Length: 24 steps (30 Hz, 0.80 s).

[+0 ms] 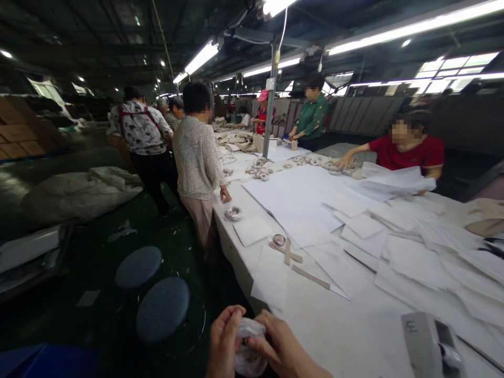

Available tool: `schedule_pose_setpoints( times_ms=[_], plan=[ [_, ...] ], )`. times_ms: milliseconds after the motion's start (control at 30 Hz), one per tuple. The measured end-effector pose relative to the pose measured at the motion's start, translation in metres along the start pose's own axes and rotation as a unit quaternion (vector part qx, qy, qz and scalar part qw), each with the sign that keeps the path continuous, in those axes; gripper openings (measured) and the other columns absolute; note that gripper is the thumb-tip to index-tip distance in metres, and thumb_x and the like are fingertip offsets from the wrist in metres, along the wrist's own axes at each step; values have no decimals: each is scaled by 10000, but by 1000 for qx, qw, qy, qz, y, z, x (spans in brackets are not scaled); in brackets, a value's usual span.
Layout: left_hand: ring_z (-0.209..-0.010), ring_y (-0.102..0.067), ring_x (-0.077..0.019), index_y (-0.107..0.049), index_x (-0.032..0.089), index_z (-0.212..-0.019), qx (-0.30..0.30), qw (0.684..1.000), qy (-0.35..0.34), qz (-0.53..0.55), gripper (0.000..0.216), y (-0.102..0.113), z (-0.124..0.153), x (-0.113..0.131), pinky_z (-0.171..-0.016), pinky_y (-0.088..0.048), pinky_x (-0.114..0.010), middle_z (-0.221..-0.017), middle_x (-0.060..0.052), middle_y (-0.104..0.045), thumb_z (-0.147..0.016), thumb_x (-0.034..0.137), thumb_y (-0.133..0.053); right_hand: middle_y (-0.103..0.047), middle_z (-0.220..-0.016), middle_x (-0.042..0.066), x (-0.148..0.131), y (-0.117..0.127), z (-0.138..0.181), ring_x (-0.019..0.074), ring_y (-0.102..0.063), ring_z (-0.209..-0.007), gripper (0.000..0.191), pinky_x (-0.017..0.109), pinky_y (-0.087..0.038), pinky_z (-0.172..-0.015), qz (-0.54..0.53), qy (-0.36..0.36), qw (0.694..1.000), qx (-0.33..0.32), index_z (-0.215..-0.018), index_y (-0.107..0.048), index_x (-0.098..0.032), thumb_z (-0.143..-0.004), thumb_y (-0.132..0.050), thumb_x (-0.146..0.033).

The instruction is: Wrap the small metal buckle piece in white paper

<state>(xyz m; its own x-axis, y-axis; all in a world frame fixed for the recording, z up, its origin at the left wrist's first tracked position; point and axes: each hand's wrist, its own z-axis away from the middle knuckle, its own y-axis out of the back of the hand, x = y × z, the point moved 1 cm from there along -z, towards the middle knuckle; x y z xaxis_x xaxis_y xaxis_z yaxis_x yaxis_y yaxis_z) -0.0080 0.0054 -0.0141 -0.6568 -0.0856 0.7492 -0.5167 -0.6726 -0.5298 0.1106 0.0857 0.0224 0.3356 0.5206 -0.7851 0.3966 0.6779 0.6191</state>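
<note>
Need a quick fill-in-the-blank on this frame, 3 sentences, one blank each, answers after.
1. Both the left hand and the right hand grip a crumpled white ____ at the bottom of the view.
2. Two round ____ stand on the floor left of the long table.
3. The seated person across the table wears a ____ shirt.

Missing words: bag; stools; red

The bundle [248, 346] held between the left hand [224, 341] and the right hand [281, 349] looked like thin, crinkled white plastic or cloth. Matt white paper sheets [299, 197] lay smooth over the pale worktop [338, 331]. Near them were dull brown card strips [311, 276]. The two stools [161, 310] at near left had soft grey padded tops; the floor [94, 257] looked dark and slightly glossy.
</note>
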Motion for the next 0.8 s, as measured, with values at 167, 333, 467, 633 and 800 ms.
schedule_pose_setpoints(
  times_ms=[167, 333, 467, 633, 800],
  plan=[
    [-481, -358, -43, -606, 147, -947, -26, 999, 5, -26, 578, 4, 0, -8, -439, -250, -168, -607, 55, -507, -626, 605, -751, -584, -907, 63, 9, -13, 7, 222, -572, -828, 202, 336, -398, -702, 166, -12, 986, -21, -924, -543, -186, -977, -408, -327],
    [-523, -420, -81, -535, 143, -857, -210, 961, 29, -177, 632, 18, 0, 3, -512, -310, -215, -623, 12, -526, -739, 762, -491, -585, -895, 56, 15, -13, 9, 214, -571, -759, 40, 322, -347, -614, 309, 25, 950, -34, -922, -536, -176, -894, -547, -149],
    [-612, -420, -103, -480, 171, -862, -323, 893, 27, -313, 624, 35, 3, 13, -559, -300, -230, -689, 18, -501, -662, 747, -608, -596, -930, 73, 16, -16, 13, 234, -599, -773, 64, 328, -322, -580, 329, 43, 940, -81, -956, -537, -173, -895, -556, -182],
    [-657, -393, -111, -481, 172, -843, -306, 885, 6, -351, 521, 42, 13, 14, -588, -298, -236, -718, 27, -456, -719, 657, -624, -592, -942, 67, 13, -22, 17, 229, -606, -814, 113, 324, -346, -615, 276, 34, 955, -104, -988, -543, -184, -940, -493, -273],
    [-631, -395, -118, -495, 182, -814, -225, 931, -2, -286, 520, 42, 19, 1, -576, -321, -237, -687, 31, -437, -727, 688, -577, -586, -946, 46, -9, -4, 15, 212, -556, -790, 494, 325, -387, -674, 173, 61, 977, -106, -1125, -543, -241, -917, -338, -640]
  ],
)
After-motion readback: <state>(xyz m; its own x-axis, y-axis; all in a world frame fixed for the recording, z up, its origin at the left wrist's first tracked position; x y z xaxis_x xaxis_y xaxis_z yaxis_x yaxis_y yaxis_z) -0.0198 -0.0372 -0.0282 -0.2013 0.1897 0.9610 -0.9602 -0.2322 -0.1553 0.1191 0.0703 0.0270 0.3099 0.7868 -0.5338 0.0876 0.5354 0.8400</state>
